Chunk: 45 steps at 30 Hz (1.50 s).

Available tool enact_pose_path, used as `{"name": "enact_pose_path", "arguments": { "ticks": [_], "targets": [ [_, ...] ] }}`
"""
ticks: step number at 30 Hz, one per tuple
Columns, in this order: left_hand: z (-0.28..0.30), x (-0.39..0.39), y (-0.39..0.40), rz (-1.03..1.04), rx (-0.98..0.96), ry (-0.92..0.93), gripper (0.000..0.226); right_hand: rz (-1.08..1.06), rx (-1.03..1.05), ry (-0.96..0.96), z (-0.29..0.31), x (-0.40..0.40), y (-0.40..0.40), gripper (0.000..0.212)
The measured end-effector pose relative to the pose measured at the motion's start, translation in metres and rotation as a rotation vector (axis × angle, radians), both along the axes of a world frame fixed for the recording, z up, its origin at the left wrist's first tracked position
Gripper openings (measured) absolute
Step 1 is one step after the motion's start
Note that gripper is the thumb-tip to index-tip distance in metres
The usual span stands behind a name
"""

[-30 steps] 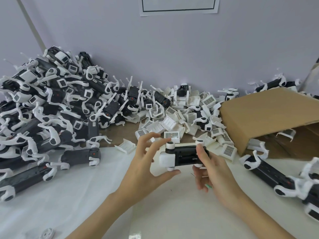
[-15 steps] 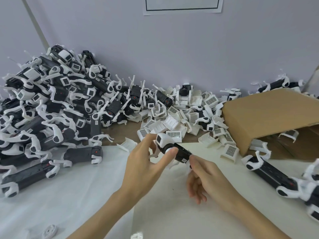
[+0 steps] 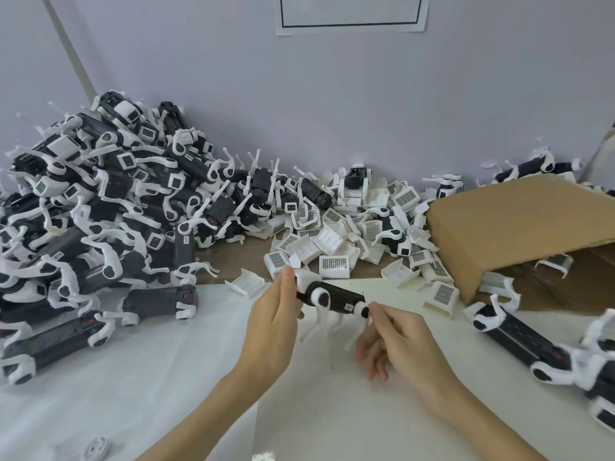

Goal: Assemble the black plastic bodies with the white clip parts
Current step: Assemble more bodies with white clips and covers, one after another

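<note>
Hands are gripping the rotated black body, white clip now seated, legs pointing deskward; unit appearing complete.

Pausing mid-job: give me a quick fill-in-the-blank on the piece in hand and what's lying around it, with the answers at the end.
1. The black body in hand is gripped at its white-capped end by the ____ hand.
2. The right hand touches the body's ____ end.
3. The cardboard box lies on its ____.
4. The big heap of black-and-white units is piled on the person's ____ side.

Answers: left; other; side; left
</note>
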<state>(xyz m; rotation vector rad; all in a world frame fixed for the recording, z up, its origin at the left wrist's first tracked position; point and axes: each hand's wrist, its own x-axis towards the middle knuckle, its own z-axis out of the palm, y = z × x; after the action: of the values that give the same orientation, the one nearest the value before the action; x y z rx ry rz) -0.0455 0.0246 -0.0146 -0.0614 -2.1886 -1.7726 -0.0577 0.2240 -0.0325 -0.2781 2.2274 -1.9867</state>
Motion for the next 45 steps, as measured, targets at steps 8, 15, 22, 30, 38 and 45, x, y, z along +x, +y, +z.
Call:
{"name": "enact_pose_path", "arguments": {
  "ticks": [8, 15, 22, 30, 38, 45],
  "targets": [
    [-0.014, -0.008, -0.006, 0.133, 0.230, 0.031, 0.039, 0.039, 0.023, 0.024, -0.002, -0.001, -0.003, 0.032],
    [-0.015, -0.011, -0.017, -0.081, 0.175, -0.044, 0.061, 0.057, 0.000, 0.002, -0.002, -0.018, -0.006, 0.026],
    [-0.028, -0.016, -0.026, -0.131, 0.294, -0.058, 0.040, -0.313, 0.524, 0.470, 0.023, -0.101, -0.003, 0.018],
    [-0.028, -0.016, -0.027, -0.120, 0.315, -0.085, 0.059, -0.443, 0.834, 0.582, 0.017, -0.150, -0.001, 0.015],
    [-0.026, -0.014, -0.026, -0.170, 0.309, -0.090, 0.040, -0.426, 0.019, 0.267, 0.033, -0.108, 0.008, 0.006],
    [-0.024, -0.011, -0.024, -0.231, 0.276, -0.050, 0.051, -0.150, -0.396, 0.014, 0.012, -0.046, 0.007, 0.011]
  ]
}}
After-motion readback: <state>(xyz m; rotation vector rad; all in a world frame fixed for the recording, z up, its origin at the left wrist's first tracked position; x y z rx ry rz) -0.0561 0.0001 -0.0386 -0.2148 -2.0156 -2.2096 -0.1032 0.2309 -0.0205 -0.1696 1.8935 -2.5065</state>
